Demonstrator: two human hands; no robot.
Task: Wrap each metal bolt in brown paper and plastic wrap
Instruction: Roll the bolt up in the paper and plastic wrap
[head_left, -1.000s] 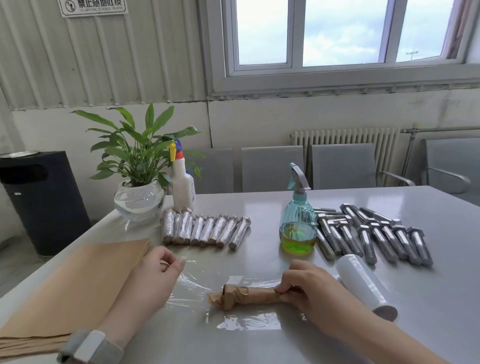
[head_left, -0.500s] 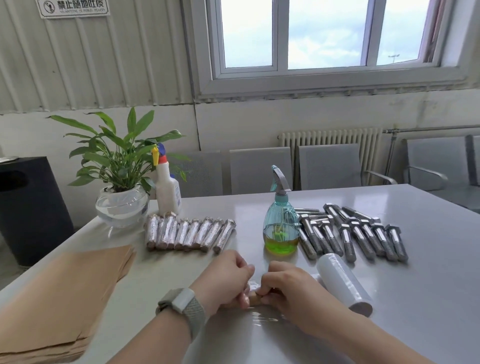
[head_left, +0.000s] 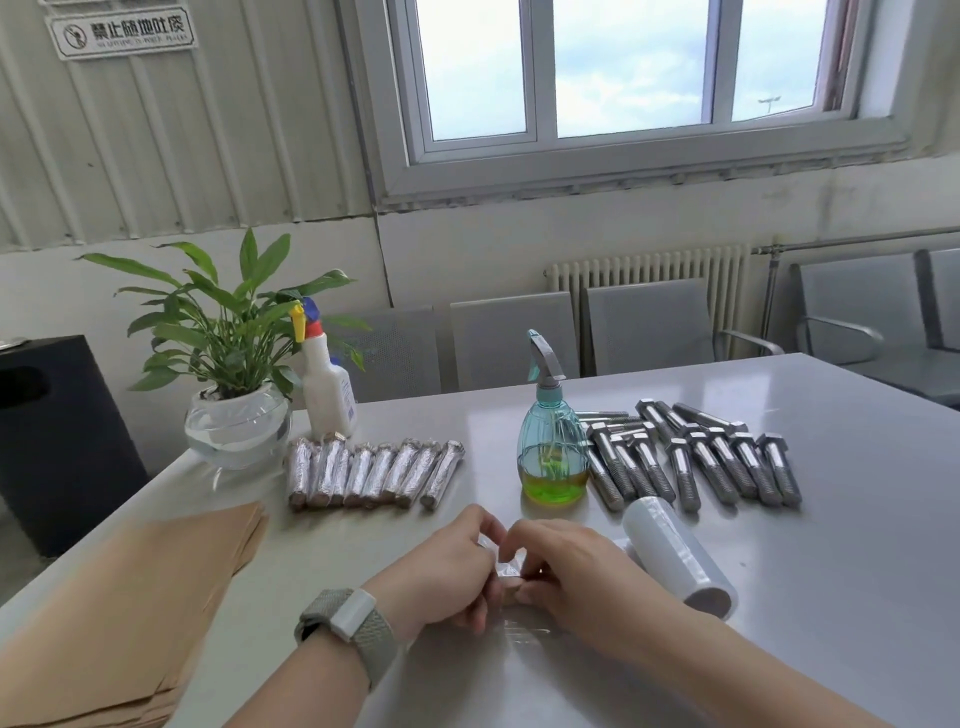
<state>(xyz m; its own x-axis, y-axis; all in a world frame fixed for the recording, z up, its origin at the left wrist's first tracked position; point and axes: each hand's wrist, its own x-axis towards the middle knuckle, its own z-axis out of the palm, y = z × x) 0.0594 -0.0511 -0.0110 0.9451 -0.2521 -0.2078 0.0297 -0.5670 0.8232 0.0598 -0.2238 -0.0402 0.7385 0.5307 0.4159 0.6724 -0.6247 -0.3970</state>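
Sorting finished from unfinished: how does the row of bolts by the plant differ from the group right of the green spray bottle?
The wrapped bolts are covered in shiny crinkled wrap; the bare bolts show threads and hex heads. The wrapped bolts lie tight, side by side; the bare bolts are looser, some piled behind. Both lie on the table.
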